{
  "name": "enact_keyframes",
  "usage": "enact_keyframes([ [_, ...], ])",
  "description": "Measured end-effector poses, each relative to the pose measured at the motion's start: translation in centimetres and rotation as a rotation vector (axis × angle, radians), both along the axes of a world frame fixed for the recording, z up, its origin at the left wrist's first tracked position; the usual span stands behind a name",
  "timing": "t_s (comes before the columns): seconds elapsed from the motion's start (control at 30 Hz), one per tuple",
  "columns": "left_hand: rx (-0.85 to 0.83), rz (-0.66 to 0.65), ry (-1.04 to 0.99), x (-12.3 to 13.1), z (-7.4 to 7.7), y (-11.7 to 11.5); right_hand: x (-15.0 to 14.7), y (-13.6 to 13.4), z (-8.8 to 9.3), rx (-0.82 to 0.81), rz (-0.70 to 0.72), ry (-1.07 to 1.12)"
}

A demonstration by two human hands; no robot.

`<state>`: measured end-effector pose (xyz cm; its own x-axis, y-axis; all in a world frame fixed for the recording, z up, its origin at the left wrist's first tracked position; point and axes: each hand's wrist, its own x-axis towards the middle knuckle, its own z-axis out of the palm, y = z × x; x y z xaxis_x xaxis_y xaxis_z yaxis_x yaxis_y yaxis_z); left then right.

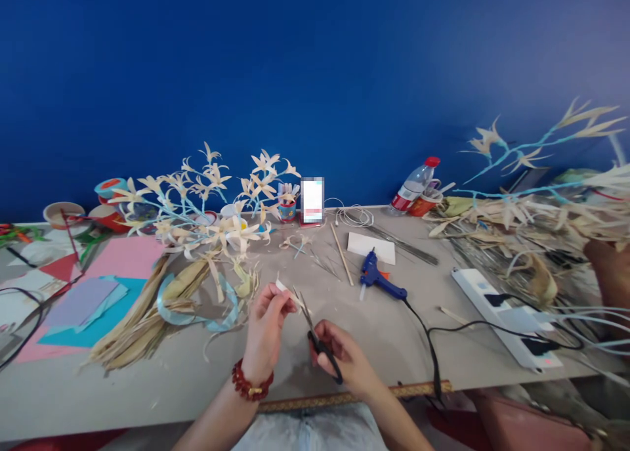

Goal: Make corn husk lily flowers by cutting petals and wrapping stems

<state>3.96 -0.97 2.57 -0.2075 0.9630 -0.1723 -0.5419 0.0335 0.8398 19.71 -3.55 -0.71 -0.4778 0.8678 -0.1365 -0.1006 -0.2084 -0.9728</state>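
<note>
A grey table (147, 392) holds a glue gun (377, 279), coloured paper (123, 257), dried leaves (142, 320).

A single head-worn view looks forward and down from above the person's lap, close over both hands, across the table (344, 320) beyond them to the blue wall (315, 64).

Bright, even light; soft shadows; wide-angle warping and blur toward edges.

A craft workshop: a grey table (394, 346) crowded with straw flowers (211, 188), coloured paper (98, 293) and a glue gun (377, 277).
</note>
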Motion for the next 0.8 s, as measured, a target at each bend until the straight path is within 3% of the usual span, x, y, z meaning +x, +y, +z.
enact_keyframes([
  [0.8, 0.017, -0.030, -0.001, 0.68, 0.39, -0.06, -0.43, 0.16, -0.07, -0.047, 0.003, 0.071],
])
